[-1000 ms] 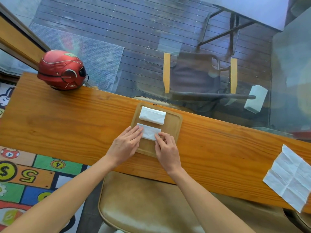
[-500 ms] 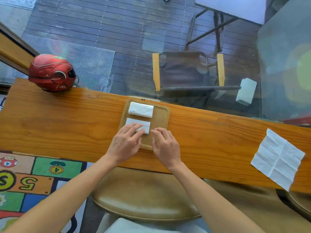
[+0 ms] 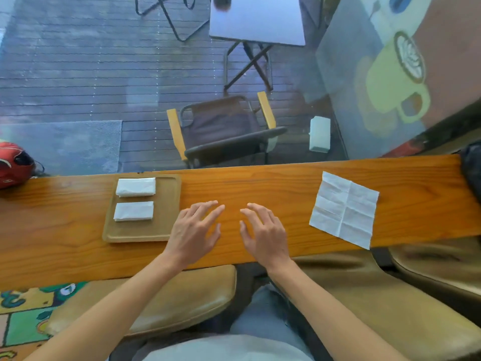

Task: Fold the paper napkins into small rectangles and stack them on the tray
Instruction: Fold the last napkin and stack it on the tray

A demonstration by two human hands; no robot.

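Observation:
A wooden tray [image 3: 166, 204] lies on the long wooden counter, left of my hands. Two folded white napkins rest on it side by side: the far one [image 3: 135, 187] and the near one [image 3: 133, 211]. An unfolded, creased white napkin [image 3: 345, 208] lies flat on the counter to the right. My left hand [image 3: 195, 230] hovers over the bare counter just right of the tray, fingers spread, holding nothing. My right hand [image 3: 264, 231] is beside it, also spread and empty, well left of the unfolded napkin.
A red helmet [image 3: 14, 164] sits at the counter's far left end. A dark bag [image 3: 472, 170] is at the far right end. A glass pane stands behind the counter's back edge [image 3: 260, 166]. Tan stools [image 3: 169, 303] are below the front edge.
Both hands let go of the near folded napkin and moved right, off the tray, onto the bare counter. The view swung right, bringing the unfolded napkin closer to centre.

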